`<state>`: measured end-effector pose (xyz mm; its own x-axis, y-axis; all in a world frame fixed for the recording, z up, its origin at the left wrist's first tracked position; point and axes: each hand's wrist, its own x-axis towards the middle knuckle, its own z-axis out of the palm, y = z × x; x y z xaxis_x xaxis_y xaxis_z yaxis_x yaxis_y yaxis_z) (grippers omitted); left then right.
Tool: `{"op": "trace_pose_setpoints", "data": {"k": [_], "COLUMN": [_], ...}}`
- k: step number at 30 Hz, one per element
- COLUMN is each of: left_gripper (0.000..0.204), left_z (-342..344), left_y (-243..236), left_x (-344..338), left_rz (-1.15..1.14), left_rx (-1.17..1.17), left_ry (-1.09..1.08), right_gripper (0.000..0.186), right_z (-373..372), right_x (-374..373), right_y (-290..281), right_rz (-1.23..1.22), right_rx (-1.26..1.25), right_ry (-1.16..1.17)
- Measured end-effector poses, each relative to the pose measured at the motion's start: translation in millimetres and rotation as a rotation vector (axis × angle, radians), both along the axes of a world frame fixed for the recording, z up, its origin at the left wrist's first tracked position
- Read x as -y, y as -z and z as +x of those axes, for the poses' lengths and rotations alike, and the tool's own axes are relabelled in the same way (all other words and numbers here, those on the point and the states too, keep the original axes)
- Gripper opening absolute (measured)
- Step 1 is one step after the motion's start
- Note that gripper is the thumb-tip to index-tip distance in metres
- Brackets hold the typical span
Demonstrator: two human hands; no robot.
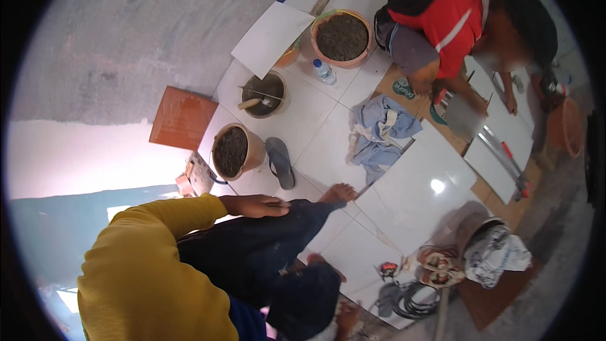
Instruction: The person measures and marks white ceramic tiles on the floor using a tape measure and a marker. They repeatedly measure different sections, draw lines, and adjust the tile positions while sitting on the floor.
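Note:
My left hand [255, 205], at the end of a yellow sleeve, rests on my dark-trousered knee [278, 227] with its fingers stretched out and nothing in it. My right hand is out of sight. Nearest to the left hand are a dark flip-flop [279, 163] on the white floor tiles and a bucket [255, 153] of dark, crumbly mortar. Behind that bucket stands another [281, 104], with a wooden-handled trowel [250, 104] lying across its mouth. Farther off, a wide basin [355, 62] is filled with dark mortar, and a water bottle [324, 72] stands beside it.
Opposite, a person in red [445, 31] crouches over a tile cutter [502, 155] and white tiles. A blue rag [385, 126] lies mid-floor beside a large white tile [435, 180]. A brown tile [182, 117] leans at the left wall. Coiled cable [416, 301] lies at the lower right.

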<state>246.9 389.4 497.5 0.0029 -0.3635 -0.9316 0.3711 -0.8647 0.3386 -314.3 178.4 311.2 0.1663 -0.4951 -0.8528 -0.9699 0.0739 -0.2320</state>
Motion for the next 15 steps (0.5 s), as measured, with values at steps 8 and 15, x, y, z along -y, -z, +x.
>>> {"op": "trace_pose_setpoints", "data": {"k": [8, 15], "left_gripper": [0.103, 0.102], "left_z": [-67.1, -48.2], "left_y": [-75.0, -113.2], "left_x": [-83.4, -91.3], "left_rz": [-0.003, 0.072], "left_rx": [0.081, 0.071], "left_ry": [0.169, -0.003], "right_gripper": [0.074, 0.057], "right_z": [142.7, 203.0], "right_x": [-83.2, -59.7], "right_y": [-276.9, -300.3], "right_rz": [0.665, 0.763], "right_rx": [0.261, 0.245], "right_ry": [0.497, 0.14]}}
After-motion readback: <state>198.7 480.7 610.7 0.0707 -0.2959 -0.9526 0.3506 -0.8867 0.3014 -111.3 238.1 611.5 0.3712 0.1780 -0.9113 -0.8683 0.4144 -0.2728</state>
